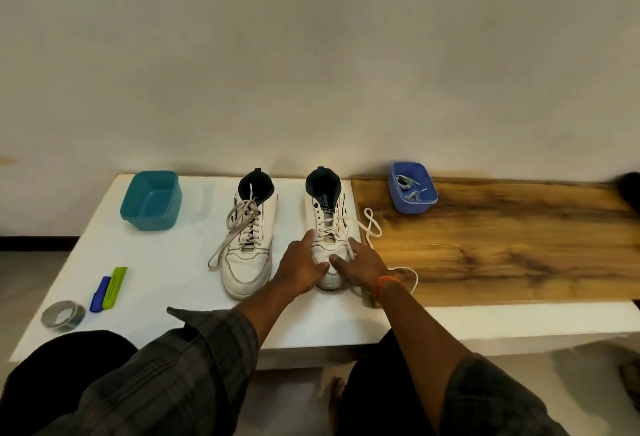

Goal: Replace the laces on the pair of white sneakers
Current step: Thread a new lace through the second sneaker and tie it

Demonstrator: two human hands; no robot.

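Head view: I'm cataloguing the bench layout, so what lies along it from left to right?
Tape roll → blue and green cutter → teal tub → left sneaker → right sneaker, both hands on it → blue tub holding grey laces.

hands hide the right sneaker (327, 224) toe; dark object (630, 189) cut off.

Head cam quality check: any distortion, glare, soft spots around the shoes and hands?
Head view: wide-angle bowing, the table edges splay outward; no harsh glare, soft even light; faint shadows under left hand and right hand on the right sneaker; laces in the blue tub too soft to resolve.
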